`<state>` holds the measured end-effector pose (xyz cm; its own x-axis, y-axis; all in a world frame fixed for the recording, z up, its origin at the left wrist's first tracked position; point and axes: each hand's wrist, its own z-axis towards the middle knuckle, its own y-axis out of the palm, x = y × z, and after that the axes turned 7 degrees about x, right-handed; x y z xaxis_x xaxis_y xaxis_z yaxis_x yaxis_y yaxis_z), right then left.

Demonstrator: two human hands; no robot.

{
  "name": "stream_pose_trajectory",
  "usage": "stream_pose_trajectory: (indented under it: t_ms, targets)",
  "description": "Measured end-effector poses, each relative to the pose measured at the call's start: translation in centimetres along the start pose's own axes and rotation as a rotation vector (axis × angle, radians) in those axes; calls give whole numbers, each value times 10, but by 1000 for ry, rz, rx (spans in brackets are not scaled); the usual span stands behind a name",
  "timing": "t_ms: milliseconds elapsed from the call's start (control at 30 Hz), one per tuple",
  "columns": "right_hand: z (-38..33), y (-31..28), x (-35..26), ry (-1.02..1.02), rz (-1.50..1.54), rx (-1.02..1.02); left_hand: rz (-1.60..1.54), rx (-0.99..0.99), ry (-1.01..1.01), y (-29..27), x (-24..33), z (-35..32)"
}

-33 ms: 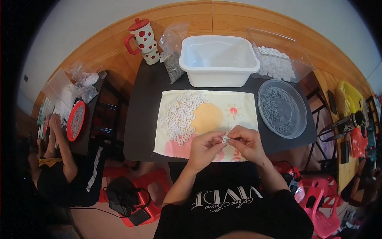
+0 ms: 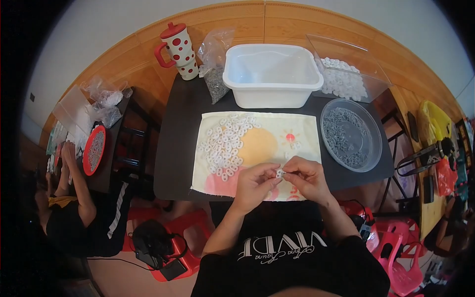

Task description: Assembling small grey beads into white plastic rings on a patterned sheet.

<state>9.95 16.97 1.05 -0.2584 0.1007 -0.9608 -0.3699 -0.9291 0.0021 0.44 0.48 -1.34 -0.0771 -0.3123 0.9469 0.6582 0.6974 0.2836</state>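
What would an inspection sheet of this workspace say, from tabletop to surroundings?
Surface: dark table, partly covered by a pale patterned cloth.
Job's things: loose white pieces, mostly at the cloth's left; grey pieces in a clear round tub; more white pieces in a clear box.
Clutter: spotted tumbler, bag of grey bits, white basin.
Hands: fingers of the left hand and right hand pinch one small white piece.
Cables: thin dark cord near a red stool.
Surroundings: wooden wall panelling; co-worker at another table, left.

Pieces (image 2: 227, 146) on cloth (image 2: 304, 121), tub (image 2: 271, 97) behind
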Motion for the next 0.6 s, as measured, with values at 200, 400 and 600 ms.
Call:
stream_pose_trajectory:
  t_ms: [200,400,600]
  targets:
    - [1,-6,4,-89,-71,-85,152,38,35,4,0,-1]
    - [3,-5,5,-89,-288,-101,856,137,503,17,4,1]
    - [5,-1,8,-324,-475,-91,858,103,469,16,5,3]
